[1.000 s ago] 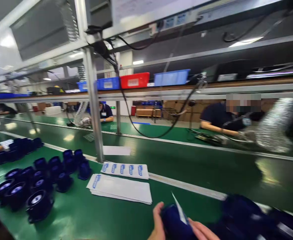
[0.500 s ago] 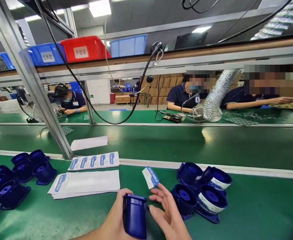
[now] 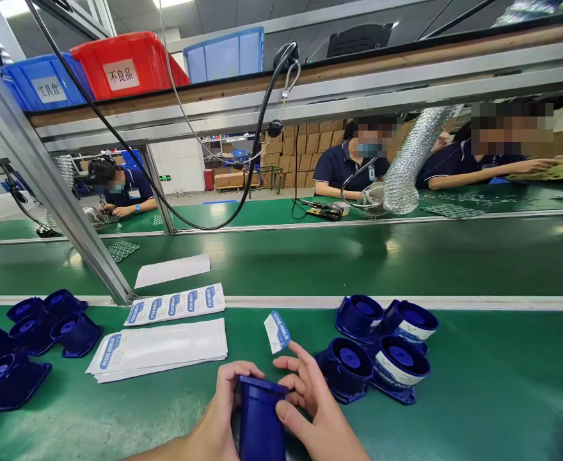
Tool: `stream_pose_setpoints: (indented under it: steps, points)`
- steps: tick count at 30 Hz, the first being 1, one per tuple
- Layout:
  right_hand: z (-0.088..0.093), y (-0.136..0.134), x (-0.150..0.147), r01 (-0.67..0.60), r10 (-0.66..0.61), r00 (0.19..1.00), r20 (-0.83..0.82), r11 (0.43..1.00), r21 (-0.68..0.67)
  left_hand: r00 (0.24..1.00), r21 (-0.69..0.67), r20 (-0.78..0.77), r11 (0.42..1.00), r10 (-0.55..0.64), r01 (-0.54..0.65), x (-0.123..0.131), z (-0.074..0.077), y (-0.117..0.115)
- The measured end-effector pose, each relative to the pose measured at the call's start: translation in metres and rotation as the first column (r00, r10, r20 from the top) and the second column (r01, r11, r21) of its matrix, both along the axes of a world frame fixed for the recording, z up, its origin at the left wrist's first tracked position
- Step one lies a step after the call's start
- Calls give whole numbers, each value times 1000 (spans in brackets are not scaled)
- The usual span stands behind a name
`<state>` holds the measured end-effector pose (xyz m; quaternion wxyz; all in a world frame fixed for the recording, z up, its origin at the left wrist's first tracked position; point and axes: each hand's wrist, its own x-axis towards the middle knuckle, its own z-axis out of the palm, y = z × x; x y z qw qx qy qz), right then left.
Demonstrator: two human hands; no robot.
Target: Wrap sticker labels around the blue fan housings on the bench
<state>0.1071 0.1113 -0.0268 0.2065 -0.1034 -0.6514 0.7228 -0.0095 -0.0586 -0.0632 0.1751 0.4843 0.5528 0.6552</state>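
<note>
My left hand is wrapped round the left side of a dark blue plastic housing, held upright at the bottom middle. A small blue-and-white printed sticker label hangs from the index fingertip of my right hand. That hand's thumb rests on the housing's right side near its rim, with the other fingers curled behind. Several similar blue housings stand right of my hands, some wrapped in white labels. Left of my hands lie a stack of label sheets and a sheet with a row of labels.
More blue housings crowd the left. A blank white strip lies by the metal post. Overhead, a shelf holds a red bin and blue bins. A black cable hangs down. Several co-workers sit opposite.
My right thumb has come against the housing's side, and the housing's rim has tilted slightly. The label stays on my right index fingertip. The camera view has shifted slightly.
</note>
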Motion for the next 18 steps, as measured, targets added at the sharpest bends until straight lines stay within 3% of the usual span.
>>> stream_pose_setpoints:
  steps: [5,12,15,18]
  points:
    - [8,7,9,-156,157,988,-9,986,60,999,60,27,997,-45,43,7,15,-3]
    - [19,14,17,-379,374,925,60,911,162,991,53,131,998,-29,22,18,40,-2]
    - [17,11,14,-352,350,936,42,926,133,996,49,70,997,51,-55,19,42,-2]
    - [12,8,9,-202,200,979,28,971,125,981,37,-139,991,132,-128,19,44,-4]
